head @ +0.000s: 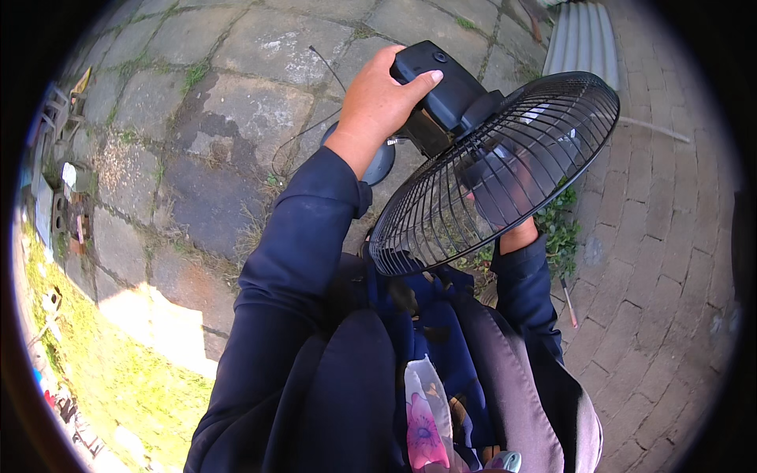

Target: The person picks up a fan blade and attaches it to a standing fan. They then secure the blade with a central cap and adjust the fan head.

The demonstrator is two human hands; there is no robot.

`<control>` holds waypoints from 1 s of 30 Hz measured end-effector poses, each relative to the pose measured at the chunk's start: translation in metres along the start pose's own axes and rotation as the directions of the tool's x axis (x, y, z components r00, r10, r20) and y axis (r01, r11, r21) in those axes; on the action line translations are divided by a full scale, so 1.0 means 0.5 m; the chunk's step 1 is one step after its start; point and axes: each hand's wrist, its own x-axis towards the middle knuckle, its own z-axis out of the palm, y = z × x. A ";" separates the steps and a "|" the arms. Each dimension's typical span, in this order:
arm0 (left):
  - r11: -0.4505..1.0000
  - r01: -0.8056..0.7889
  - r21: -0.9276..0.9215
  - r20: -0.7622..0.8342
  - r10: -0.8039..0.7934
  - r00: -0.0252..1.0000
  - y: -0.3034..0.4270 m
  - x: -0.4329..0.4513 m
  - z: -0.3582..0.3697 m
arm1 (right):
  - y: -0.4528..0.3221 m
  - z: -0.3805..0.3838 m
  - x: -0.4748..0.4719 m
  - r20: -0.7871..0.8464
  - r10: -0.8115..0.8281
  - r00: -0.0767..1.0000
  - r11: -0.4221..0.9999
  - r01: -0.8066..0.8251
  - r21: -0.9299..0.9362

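Observation:
A black electric pedestal fan [437, 112] stands before me, its round wire guard [414, 236] tilted over my lap. My left hand [378, 97] grips the black motor housing [455, 83] from behind, thumb on top. On the other side of the guard is my right hand [519, 236], largely hidden by the wires and the dark translucent blades [514, 189]. Its wrist shows below the rim; whether the fingers grip anything is unclear. Under my left forearm, part of the round dark base [378, 164] is visible.
A thin black cord [328, 66] lies on the stone slabs [260, 106]. Corrugated sheet [582, 44] lies at the upper right, above brick paving [639, 266]. A green plant [562, 236] and a thin stick [569, 304] are right of me. Hollow blocks [59, 213] stand far left.

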 end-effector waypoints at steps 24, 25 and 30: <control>0.999 0.033 -0.028 0.031 -0.032 0.999 0.010 -0.002 -0.001 | -0.008 -0.009 -0.025 -0.088 -0.078 0.993 0.910 0.035 -0.412; 0.998 0.051 -0.023 0.048 -0.049 0.998 0.011 -0.003 0.000 | -0.005 -0.002 -0.027 -0.082 -0.094 0.992 0.921 0.056 -0.386; 0.998 0.021 -0.061 0.040 -0.019 0.999 0.002 0.005 0.008 | -0.006 0.017 -0.025 -0.067 -0.108 0.992 0.946 0.082 -0.314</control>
